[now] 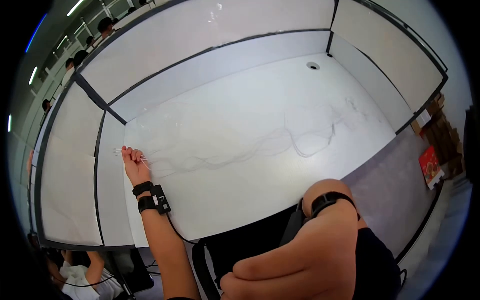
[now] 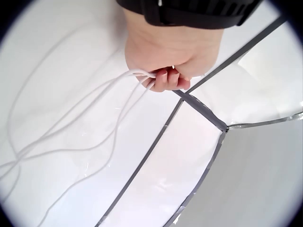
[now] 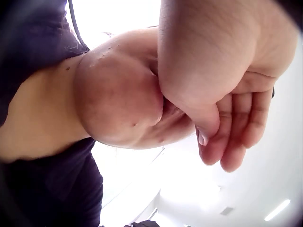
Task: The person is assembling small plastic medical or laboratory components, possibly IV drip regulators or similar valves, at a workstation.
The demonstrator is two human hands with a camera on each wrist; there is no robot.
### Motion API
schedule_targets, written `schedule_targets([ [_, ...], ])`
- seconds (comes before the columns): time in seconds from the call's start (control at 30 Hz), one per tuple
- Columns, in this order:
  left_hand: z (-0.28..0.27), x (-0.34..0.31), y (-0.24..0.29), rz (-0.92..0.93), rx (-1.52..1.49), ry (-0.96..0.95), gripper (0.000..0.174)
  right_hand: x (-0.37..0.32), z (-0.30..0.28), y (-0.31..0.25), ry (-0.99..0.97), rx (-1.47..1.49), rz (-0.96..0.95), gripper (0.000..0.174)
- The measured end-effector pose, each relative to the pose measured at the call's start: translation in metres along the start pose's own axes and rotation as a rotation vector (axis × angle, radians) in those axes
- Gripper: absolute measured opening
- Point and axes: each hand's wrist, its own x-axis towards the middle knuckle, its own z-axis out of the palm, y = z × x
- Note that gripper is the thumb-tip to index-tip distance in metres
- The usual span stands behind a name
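Note:
At the left end of the white table, my left hand (image 1: 136, 165) grips a bundle of thin white cables (image 2: 75, 150), and short ends stick out past the fingers in the head view. The left wrist view shows the fingers of the left hand (image 2: 165, 61) curled round the cables, which trail away in loose loops. Across the table the cables run rightward as a faint, tangled strand. Low in the head view, close to the camera, is my right hand (image 1: 300, 255). In the right wrist view the right hand (image 3: 227, 61) holds nothing, its fingers loosely bent.
Pale panels (image 1: 210, 65) with dark edges wall the table's back and sides. A round hole (image 1: 313, 65) is in the table's far right part. Cardboard boxes and a red package (image 1: 430, 167) stand beyond the right side. People sit outside the panels at left.

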Motion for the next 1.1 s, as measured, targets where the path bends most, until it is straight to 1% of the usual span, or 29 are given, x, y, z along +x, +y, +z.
schedule_targets([
  [0.03,0.005,-0.003,-0.001,0.005,0.011,0.004,0.009,-0.007,0.001,0.006,0.065,-0.168,-0.124,0.020],
  [0.07,0.008,-0.007,0.000,0.026,0.017,0.015,0.008,-0.008,0.000,0.008,0.095,-0.216,-0.181,0.019],
  [0.17,0.012,-0.015,-0.005,0.068,0.095,0.009,0.011,0.001,-0.020,0.008,0.080,-0.357,-0.336,0.019],
  [0.2,0.014,-0.017,-0.006,0.079,0.116,0.005,0.012,0.008,-0.029,0.015,0.018,-0.297,-0.447,0.018],
  [0.27,0.018,-0.023,-0.009,0.083,0.119,0.001,0.014,0.012,-0.030,0.016,0.046,-0.347,-0.546,0.033],
  [0.33,0.016,-0.022,-0.010,0.083,0.148,-0.001,0.017,0.017,-0.037,0.021,0.038,-0.179,-0.676,0.037],
  [0.47,0.017,-0.020,-0.009,0.087,0.102,0.024,0.019,0.021,-0.031,0.021,0.080,-0.129,-0.671,0.031],
  [0.53,0.013,-0.017,-0.010,0.073,0.103,0.034,0.019,0.024,-0.023,0.024,0.088,-0.101,-0.632,0.026],
  [0.57,0.010,-0.017,-0.009,0.074,0.091,-0.005,0.018,0.023,-0.022,0.021,0.072,-0.087,-0.538,0.019],
  [0.6,0.008,-0.015,-0.008,0.081,0.110,-0.020,0.013,0.019,-0.017,0.021,0.124,-0.061,-0.501,0.013],
  [0.7,0.005,-0.009,-0.005,0.078,0.135,-0.047,0.015,0.003,-0.014,-0.003,0.150,-0.154,-0.264,0.010],
  [0.77,0.009,-0.011,-0.006,0.066,0.128,-0.044,0.014,0.001,-0.014,-0.006,0.146,-0.111,-0.235,0.013],
  [0.8,0.001,-0.006,-0.006,0.067,0.126,-0.063,0.014,0.000,-0.014,-0.008,0.144,-0.090,-0.220,0.015],
  [0.87,0.000,-0.004,-0.005,0.044,0.090,-0.069,0.014,-0.009,-0.024,0.004,0.113,-0.016,-0.281,0.016],
  [0.97,0.001,-0.006,-0.005,0.050,0.114,-0.057,0.014,-0.004,-0.018,0.009,0.116,0.032,-0.340,0.016],
  [1.07,0.004,-0.008,-0.009,0.028,0.092,-0.045,0.015,-0.007,0.006,0.001,0.198,-0.028,-0.301,0.009],
  [1.1,0.009,-0.012,-0.007,0.039,0.104,-0.040,0.015,-0.008,0.008,-0.002,0.169,0.017,-0.244,0.006],
])
